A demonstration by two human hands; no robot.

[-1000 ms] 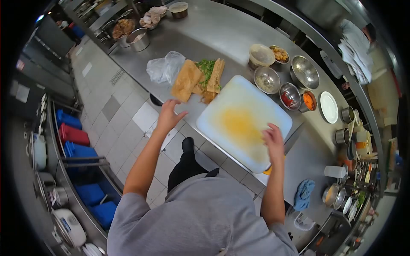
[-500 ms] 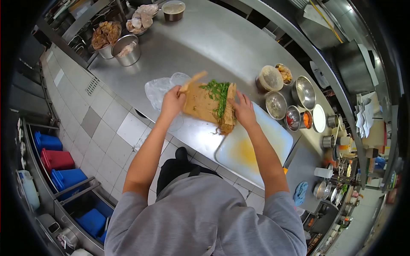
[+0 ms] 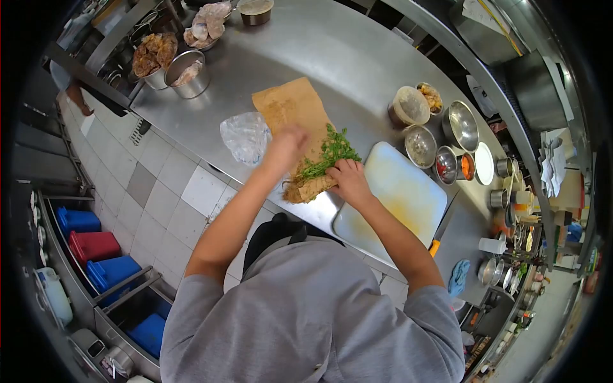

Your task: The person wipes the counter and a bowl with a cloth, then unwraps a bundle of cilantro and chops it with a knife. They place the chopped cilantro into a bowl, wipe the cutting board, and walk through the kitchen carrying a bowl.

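A bunch of leafy green herbs, brownish roots at its near end, lies on a sheet of brown paper spread on the steel table. My right hand has its fingers curled over the bunch's lower stems and a folded edge of the paper. Above the paper's left side is my left hand, smeared by motion, so its fingers cannot be made out. A crumpled clear plastic bag sits just left of that hand. Right of the herbs lies a white cutting board with a yellow stain.
Metal bowls and a lidded tub line the table's right side. An orange-handled knife lies beside the board. At the far left stand a metal pot and containers of meat. Someone's arm shows at the left edge.
The brown paper has been turned and laid flat, its far end now pointing away. The herbs have shifted with it. My left hand has left the paper's edge and moved right.
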